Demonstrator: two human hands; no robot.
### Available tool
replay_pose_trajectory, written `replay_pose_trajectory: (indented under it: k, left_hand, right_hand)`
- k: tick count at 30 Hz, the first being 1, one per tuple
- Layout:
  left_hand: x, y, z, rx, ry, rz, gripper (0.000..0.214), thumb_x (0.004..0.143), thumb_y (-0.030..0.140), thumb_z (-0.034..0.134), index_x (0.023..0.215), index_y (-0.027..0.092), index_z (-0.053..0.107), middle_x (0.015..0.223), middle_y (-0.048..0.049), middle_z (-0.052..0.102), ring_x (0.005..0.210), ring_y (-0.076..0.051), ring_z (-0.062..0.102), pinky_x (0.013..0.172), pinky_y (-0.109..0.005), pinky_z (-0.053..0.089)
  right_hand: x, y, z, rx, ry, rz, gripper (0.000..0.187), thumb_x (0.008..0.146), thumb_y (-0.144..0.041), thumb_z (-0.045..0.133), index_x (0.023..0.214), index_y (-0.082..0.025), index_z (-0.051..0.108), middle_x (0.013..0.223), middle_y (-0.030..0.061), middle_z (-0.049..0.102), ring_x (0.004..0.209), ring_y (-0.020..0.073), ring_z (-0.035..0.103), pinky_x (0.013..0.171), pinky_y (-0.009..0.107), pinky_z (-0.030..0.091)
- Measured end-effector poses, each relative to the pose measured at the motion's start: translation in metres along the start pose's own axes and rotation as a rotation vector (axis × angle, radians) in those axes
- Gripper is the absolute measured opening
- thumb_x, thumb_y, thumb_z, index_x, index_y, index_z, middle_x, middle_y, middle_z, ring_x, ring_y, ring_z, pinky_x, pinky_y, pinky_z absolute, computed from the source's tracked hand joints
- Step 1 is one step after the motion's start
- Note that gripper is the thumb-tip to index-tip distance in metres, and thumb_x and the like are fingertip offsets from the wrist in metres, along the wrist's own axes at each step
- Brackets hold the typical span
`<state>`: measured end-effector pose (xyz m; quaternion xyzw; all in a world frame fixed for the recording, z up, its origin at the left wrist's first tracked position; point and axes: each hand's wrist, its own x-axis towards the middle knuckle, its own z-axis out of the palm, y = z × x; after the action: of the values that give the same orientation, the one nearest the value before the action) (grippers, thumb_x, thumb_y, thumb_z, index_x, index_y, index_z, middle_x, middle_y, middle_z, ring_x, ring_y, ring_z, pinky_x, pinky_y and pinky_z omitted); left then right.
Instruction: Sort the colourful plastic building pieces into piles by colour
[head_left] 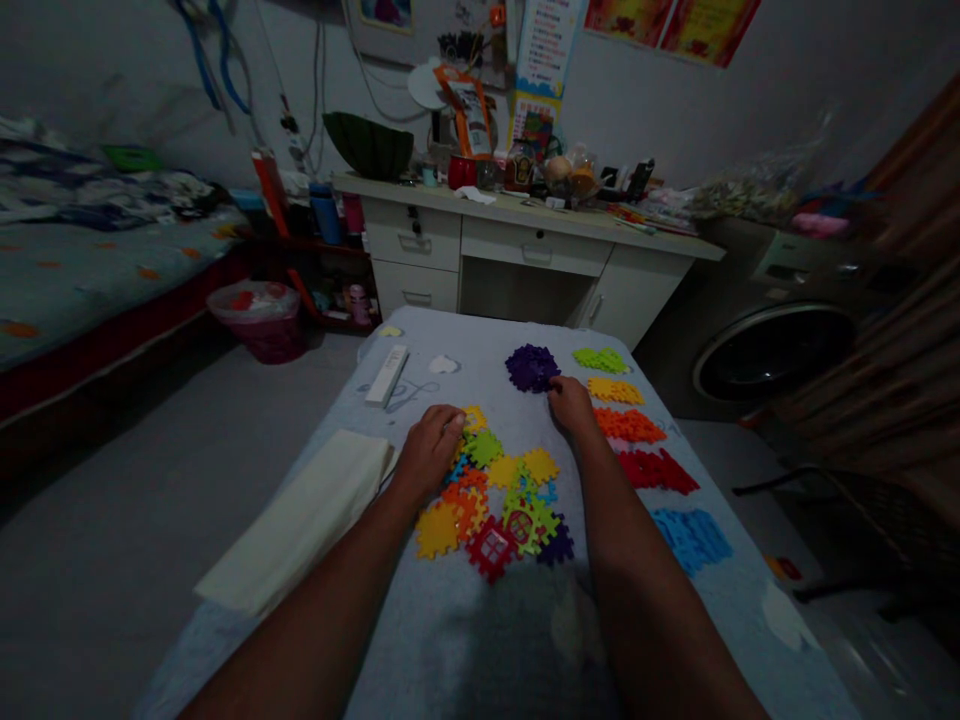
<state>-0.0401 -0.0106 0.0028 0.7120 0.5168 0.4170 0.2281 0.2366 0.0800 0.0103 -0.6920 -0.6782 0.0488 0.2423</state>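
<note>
A mixed pile of plastic interlocking tiles (505,471), yellow, green, orange, red, blue and purple, lies mid-table; some have window frames. My left hand (433,442) is at the pile's upper left edge, its fingers curled down beside yellow and green tiles; what they hold is hidden. My right hand (571,404) reaches to the near right edge of a heap of purple tiles (531,368), fingers bent and pinched at a purple tile there. Sorted groups line the right side: green tiles (600,360), yellow tiles (615,390), orange tiles (630,425), red tiles (657,470) and blue tiles (691,540).
A light blue cloth covers the table (465,640). At its left lie a white narrow box (387,376) and a folded cream cloth (307,515). Beyond stand a cluttered desk (416,235), a washing machine (739,320), a pink bin (262,325) and a bed (97,265).
</note>
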Motion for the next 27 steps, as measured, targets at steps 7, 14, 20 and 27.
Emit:
replay_pose_trajectory:
  k: [7,14,20,27]
  left_hand:
    - [0.001,0.001,-0.001,-0.069,0.075,-0.065,0.04,0.098,0.044,0.035,0.104,0.019,0.065,0.108,-0.0072,0.065,0.108,-0.021,0.06,0.101,-0.037,0.045]
    - [0.002,0.001,-0.004,-0.091,0.151,-0.143,0.04,0.098,0.046,0.033,0.104,0.022,0.065,0.11,-0.0058,0.065,0.111,-0.021,0.06,0.104,-0.038,0.045]
    - [0.003,-0.002,-0.003,-0.078,0.176,-0.145,0.039,0.098,0.045,0.034,0.105,0.022,0.066,0.11,-0.0054,0.066,0.109,-0.021,0.06,0.102,-0.039,0.046]
    - [0.002,0.0,-0.004,-0.061,0.178,-0.148,0.039,0.098,0.044,0.033,0.104,0.023,0.066,0.109,-0.0056,0.067,0.11,-0.02,0.062,0.101,-0.035,0.047]
  right_hand:
    - [0.001,-0.028,-0.017,0.21,-0.032,-0.09,0.02,0.08,-0.012,0.054,0.087,-0.015,0.072,0.087,0.0051,0.071,0.081,0.0166,0.061,0.077,0.025,0.044]
    - [-0.016,-0.08,-0.009,0.321,-0.42,-0.397,0.017,0.079,-0.012,0.062,0.092,-0.015,0.073,0.09,0.0043,0.07,0.081,0.0151,0.06,0.076,0.025,0.044]
    - [-0.031,-0.094,0.018,0.232,-0.397,-0.489,0.035,0.078,-0.012,0.066,0.113,-0.016,0.066,0.107,0.0075,0.06,0.102,0.0184,0.057,0.094,0.031,0.042]
    - [-0.029,-0.089,0.025,0.255,-0.407,-0.482,0.031,0.073,-0.012,0.069,0.103,-0.016,0.062,0.103,0.0046,0.056,0.097,0.0173,0.054,0.091,0.03,0.042]
